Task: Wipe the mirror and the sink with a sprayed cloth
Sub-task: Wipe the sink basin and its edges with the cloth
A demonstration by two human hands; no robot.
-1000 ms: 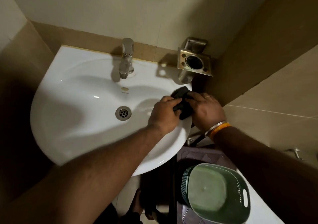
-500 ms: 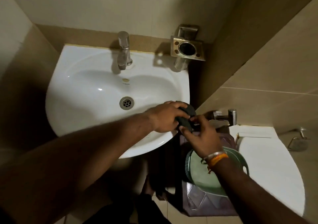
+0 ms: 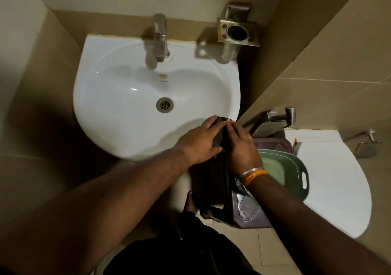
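Observation:
A white wall-hung sink (image 3: 118, 114) fills the middle of the view, with a chrome tap (image 3: 160, 40) at its back and a drain (image 3: 164, 105) in the bowl. A dark cloth (image 3: 220, 135) sits at the sink's front right rim. My left hand (image 3: 198, 142) and my right hand (image 3: 240, 145) both grip the cloth, pressed close together around it. Most of the cloth is hidden between my fingers. The mirror is out of view.
A steel holder (image 3: 238, 33) is fixed to the wall at the sink's back right. Below right stand a green basket (image 3: 283, 171) on a dark bucket (image 3: 249, 213), a wall tap (image 3: 275, 118) and a white toilet (image 3: 334, 181). Tiled walls close in on both sides.
Both hands have slid with the cloth along the sink's right rim toward its front edge. The view has pulled back and tilted, showing the toilet and bucket.

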